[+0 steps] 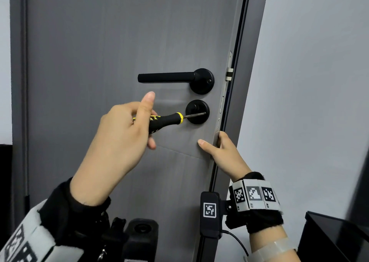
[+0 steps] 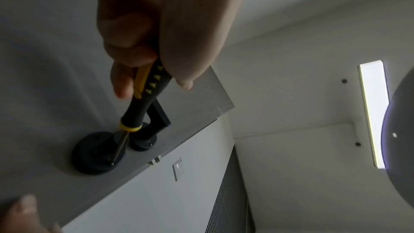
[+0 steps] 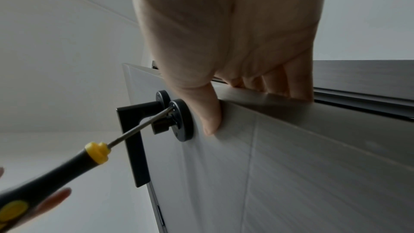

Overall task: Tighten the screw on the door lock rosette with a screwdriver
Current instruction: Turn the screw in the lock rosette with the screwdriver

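A round black lock rosette (image 1: 196, 106) sits on the grey door (image 1: 99, 51) below the black lever handle (image 1: 165, 77). My left hand (image 1: 127, 127) grips a black and yellow screwdriver (image 1: 163, 120) by its handle. Its metal shaft crosses the rosette and its tip rests at a screw near the rosette's right rim (image 2: 112, 164). The wrist views show the same screwdriver (image 3: 56, 171) and rosette (image 3: 184, 121). My right hand (image 1: 221, 149) holds the door's edge below the rosette, thumb flat on the door face, fingers curled round the edge.
The door stands ajar, its latch plate (image 1: 229, 73) showing on the edge, with the dark frame (image 1: 251, 41) and a pale wall (image 1: 319, 101) to the right. A black cabinet corner (image 1: 335, 237) sits at the lower right. A wall switch (image 2: 178, 169) shows in the left wrist view.
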The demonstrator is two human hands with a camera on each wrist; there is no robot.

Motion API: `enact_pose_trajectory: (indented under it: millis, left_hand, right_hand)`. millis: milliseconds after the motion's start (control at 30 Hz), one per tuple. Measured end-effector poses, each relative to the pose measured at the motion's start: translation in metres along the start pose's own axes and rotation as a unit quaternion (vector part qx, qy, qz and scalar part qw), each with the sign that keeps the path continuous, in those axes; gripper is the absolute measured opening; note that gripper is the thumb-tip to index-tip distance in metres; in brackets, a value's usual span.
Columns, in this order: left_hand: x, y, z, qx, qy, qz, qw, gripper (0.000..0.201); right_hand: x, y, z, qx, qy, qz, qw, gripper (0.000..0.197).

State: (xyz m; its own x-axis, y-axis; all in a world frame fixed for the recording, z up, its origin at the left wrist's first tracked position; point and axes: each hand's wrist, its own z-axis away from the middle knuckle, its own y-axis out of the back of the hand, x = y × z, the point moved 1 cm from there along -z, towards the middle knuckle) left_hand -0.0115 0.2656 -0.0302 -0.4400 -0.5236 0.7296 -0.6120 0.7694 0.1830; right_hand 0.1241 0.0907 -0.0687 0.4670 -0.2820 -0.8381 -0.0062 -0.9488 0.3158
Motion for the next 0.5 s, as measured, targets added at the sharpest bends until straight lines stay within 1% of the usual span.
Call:
enact_pose_trajectory:
  millis: [33, 100, 200, 233, 333, 467, 500]
  left_hand:
    - [-0.0008, -0.0002, -0.0004, 0.002, -0.001, -0.019, 1.000, 0.049]
    - [-0.0031, -0.0001, -0.0014, 0.018, -0.008, -0.033, 0.999, 0.038]
    - [-0.0033, 0.0008, -0.0007, 0.031, -0.005, 0.020, 0.999, 0.013]
    - [-0.0028, 0.0008, -0.0008, 0.031, -0.008, 0.045, 0.998, 0.009]
    - [-0.0023, 0.0010, -0.0021, 0.046, -0.031, 0.069, 0.996, 0.015]
    - [-0.0019, -0.0021, -0.0010, 0.068, -0.029, 0.056, 0.996, 0.022]
    - [-0.0011, -0.0026, 0.0005, 0.067, -0.028, 0.045, 0.996, 0.027]
  right_hand:
    - [0.0008, 0.0000, -0.0005, 0.002, 0.000, 0.002, 1.000, 0.034]
    - [0.0014, -0.0003, -0.0008, 0.003, 0.000, 0.007, 1.000, 0.036]
    - [0.0012, -0.0005, -0.0004, 0.001, 0.002, 0.007, 1.000, 0.039]
    - [0.0015, -0.0003, -0.0006, 0.000, 0.002, 0.006, 1.000, 0.040]
    - [0.0016, -0.0002, -0.0004, -0.001, 0.001, 0.010, 1.000, 0.039]
    - [0.0016, -0.0003, 0.0002, 0.000, 0.003, 0.010, 1.000, 0.040]
    - [0.0022, -0.0003, -0.0001, 0.000, 0.004, 0.009, 1.000, 0.041]
